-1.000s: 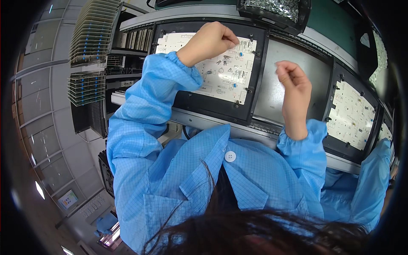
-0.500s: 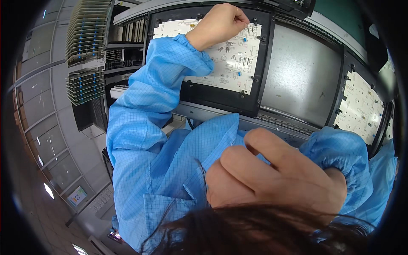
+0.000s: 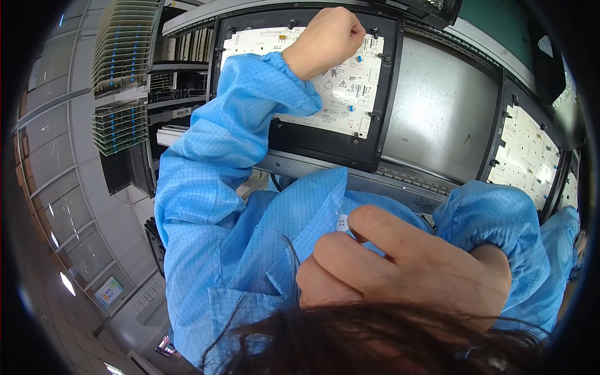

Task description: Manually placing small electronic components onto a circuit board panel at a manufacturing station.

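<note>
My left hand (image 3: 328, 42) reaches over the upper right part of a white printed circuit board (image 3: 300, 122). Its fingers are closed in a pinch near the board's far edge, and whatever they hold is hidden. The board lies in a black frame (image 3: 337, 149) with small clips round it and carries a few blue components (image 3: 352, 108). Close to the camera, my right hand (image 3: 412, 265) is held in front of my chest with its fingers curled inward. Its fingertips are out of sight, so any small thing in them cannot be seen. A white button (image 3: 342, 222) on my blue smock shows beside it.
Right of the frame lies a bare metal plate (image 3: 440, 106) between conveyor rails (image 3: 431, 178). Further right sits a second framed circuit board (image 3: 526, 150). Stacked boards (image 3: 122, 47) stand in racks at the left. A dark machine part (image 3: 431, 9) overhangs the far side.
My left hand has shifted slightly right and down at the board's far edge, still pinched. My right hand has moved a little left and down, uncovering the smock's button.
</note>
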`<state>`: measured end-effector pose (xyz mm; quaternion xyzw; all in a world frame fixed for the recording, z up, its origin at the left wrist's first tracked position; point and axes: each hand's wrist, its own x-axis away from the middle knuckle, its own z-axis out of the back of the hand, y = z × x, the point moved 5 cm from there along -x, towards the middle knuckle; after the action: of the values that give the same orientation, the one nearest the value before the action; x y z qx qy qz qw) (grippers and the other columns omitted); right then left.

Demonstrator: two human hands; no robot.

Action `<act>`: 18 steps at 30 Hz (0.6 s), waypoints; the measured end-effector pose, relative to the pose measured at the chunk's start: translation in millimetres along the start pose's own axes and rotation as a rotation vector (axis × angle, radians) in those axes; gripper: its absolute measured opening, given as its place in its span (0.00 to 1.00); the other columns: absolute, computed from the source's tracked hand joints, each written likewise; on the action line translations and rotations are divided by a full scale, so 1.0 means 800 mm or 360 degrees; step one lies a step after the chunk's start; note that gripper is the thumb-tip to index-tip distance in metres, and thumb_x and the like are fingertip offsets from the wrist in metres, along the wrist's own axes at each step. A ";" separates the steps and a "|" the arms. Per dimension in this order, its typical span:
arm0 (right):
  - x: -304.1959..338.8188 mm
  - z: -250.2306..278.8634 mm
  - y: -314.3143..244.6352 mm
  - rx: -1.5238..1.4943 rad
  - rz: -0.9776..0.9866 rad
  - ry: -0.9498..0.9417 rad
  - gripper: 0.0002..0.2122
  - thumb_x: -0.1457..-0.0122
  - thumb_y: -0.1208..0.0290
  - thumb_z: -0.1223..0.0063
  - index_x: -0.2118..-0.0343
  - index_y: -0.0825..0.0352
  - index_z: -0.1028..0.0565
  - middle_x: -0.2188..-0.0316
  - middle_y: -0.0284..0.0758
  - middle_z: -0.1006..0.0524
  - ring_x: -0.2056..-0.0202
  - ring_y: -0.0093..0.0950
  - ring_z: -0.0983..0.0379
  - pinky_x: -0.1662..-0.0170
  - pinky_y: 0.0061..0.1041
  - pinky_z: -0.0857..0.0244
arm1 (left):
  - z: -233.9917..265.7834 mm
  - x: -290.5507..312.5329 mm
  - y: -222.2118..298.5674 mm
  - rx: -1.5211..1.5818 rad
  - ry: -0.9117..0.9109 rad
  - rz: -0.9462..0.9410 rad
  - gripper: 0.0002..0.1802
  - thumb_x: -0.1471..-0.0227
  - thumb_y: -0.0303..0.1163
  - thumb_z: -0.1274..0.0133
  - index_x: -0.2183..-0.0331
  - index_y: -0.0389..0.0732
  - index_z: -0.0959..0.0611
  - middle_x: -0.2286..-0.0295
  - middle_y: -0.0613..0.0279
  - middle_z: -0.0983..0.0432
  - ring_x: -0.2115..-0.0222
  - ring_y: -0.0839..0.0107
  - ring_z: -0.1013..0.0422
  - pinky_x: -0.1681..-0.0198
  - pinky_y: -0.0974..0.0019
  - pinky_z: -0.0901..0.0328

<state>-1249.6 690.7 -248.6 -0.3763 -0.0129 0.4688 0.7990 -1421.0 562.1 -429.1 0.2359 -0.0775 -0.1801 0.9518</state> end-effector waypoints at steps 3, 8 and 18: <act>-0.004 0.008 -0.014 0.0020 -0.0048 0.0022 0.08 0.58 0.71 0.41 0.72 0.59 0.22 0.75 0.28 0.27 0.70 0.28 0.29 0.71 0.29 0.36 | -0.002 0.002 0.003 0.0067 0.0102 -0.0005 0.09 0.51 0.27 0.43 0.69 0.31 0.15 0.80 0.49 0.22 0.79 0.66 0.25 0.73 0.66 0.30; -0.016 -0.002 -0.011 0.0068 -0.0152 0.0070 0.08 0.59 0.71 0.41 0.72 0.59 0.22 0.75 0.28 0.27 0.70 0.28 0.29 0.71 0.29 0.36 | -0.003 -0.001 0.005 0.0015 -0.0036 0.0039 0.09 0.52 0.27 0.43 0.71 0.30 0.15 0.81 0.49 0.23 0.80 0.64 0.25 0.73 0.65 0.30; -0.010 0.005 -0.049 0.0162 -0.0280 0.0135 0.08 0.59 0.70 0.41 0.72 0.59 0.22 0.75 0.28 0.27 0.70 0.29 0.29 0.71 0.30 0.36 | 0.000 0.001 0.017 -0.0185 0.0082 -0.0199 0.09 0.49 0.28 0.46 0.66 0.34 0.16 0.70 0.43 0.21 0.66 0.48 0.24 0.60 0.54 0.30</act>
<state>-1226.6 676.5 -218.9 -0.3523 0.0117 0.3805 0.8550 -1416.4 573.3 -422.8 0.1891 -0.0274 -0.2374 0.9524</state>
